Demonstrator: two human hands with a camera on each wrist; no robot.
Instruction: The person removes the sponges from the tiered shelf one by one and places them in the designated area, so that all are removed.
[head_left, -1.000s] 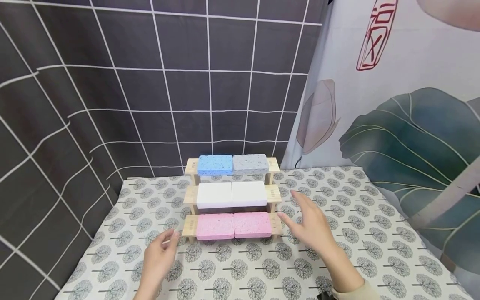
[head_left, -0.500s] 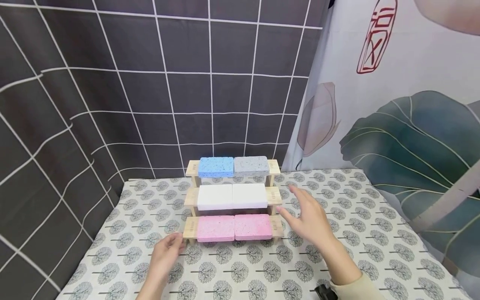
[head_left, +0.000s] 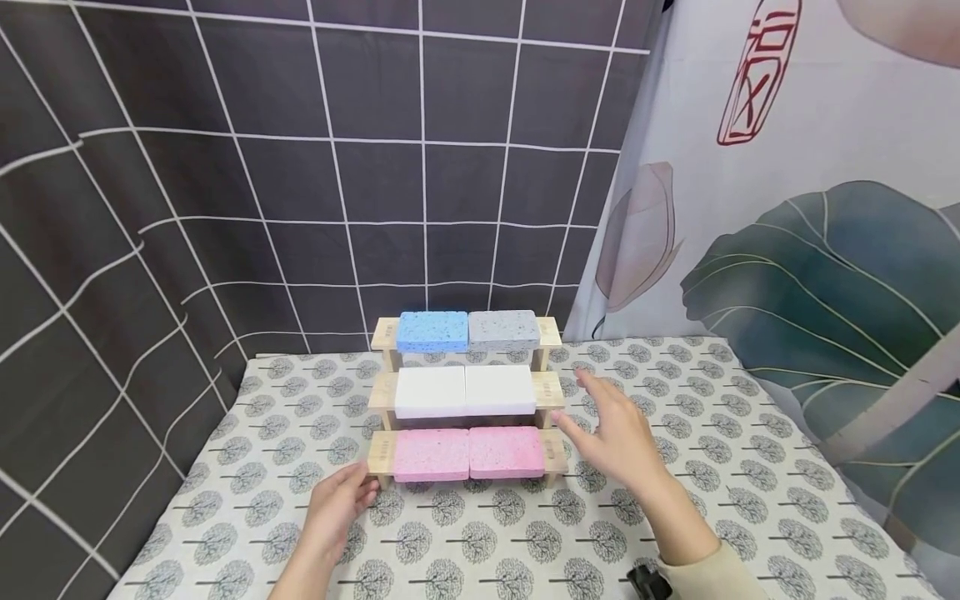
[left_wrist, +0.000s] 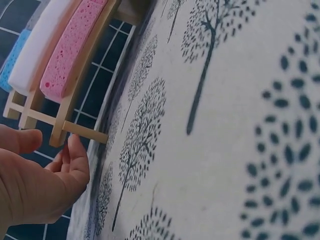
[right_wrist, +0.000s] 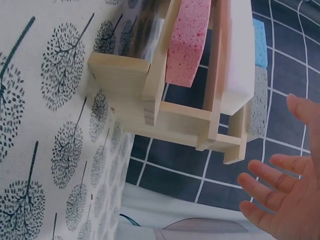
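Observation:
A three-tier wooden stand [head_left: 382, 446] carries sponges in pairs. Blue [head_left: 432, 332] and grey [head_left: 503, 330] sponges lie on the top tier, white sponges [head_left: 431, 392] on the middle one, pink sponges [head_left: 431, 455] on the lowest. At the left end of the lowest board is my left hand [head_left: 333, 504]; in the left wrist view its bent fingers [left_wrist: 77, 155] reach the board's underside, with the thumb [left_wrist: 30, 140] just short of the board end. My right hand [head_left: 618, 442] hovers beside the stand's right side, fingers spread, holding nothing.
The table is covered by a cloth [head_left: 480, 542] printed with trees. Behind it hangs a dark cloth with a white grid [head_left: 375, 183]. A pale curtain with leaf prints [head_left: 817, 275] hangs on the right. A black device [head_left: 649, 581] sits at my right wrist.
My left hand has moved right and slightly up to the end of the lowest board. My right hand has barely moved. The sponges keep their places on the stand.

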